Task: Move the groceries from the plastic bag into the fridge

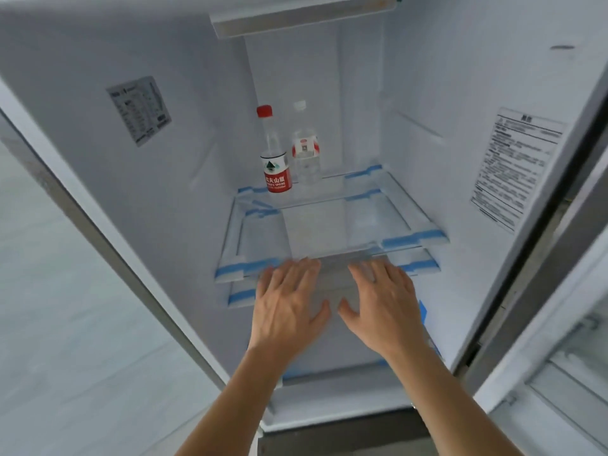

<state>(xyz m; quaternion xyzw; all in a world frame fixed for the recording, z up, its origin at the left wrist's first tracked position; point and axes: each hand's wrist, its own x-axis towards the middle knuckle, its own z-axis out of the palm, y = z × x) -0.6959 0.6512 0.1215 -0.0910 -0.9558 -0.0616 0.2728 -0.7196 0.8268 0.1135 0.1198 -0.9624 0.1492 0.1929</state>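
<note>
1. Reaching toward the open fridge (98, 179), we have our left hand (289, 307) and right hand (381, 307) spread flat, fingers extended, palms down at the front edge of the glass shelf (329, 225); neither has hold of anything.
2. Two groceries stand upright at the back left of that shelf: a red-capped water bottle (274, 159) and, just beside it on the right, a white-capped clear bottle (304, 149). The plastic bag is out of sight.
3. We judge both bottles to be thin, slightly squeezable plastic, moderately heavy if full, smooth and likely slippery when cold; wrapping the labelled midsection would be the surest hold.
4. The shelf is clear glass with blue tape (411, 240) at its corners; it looks hard and slick, so bottles could slide or tip if bumped.
5. Most of the shelf is bare, and a second taped shelf sits close beneath. White walls carry a sticker (139, 110) on the left and a printed label (516, 166) on the right.
</note>
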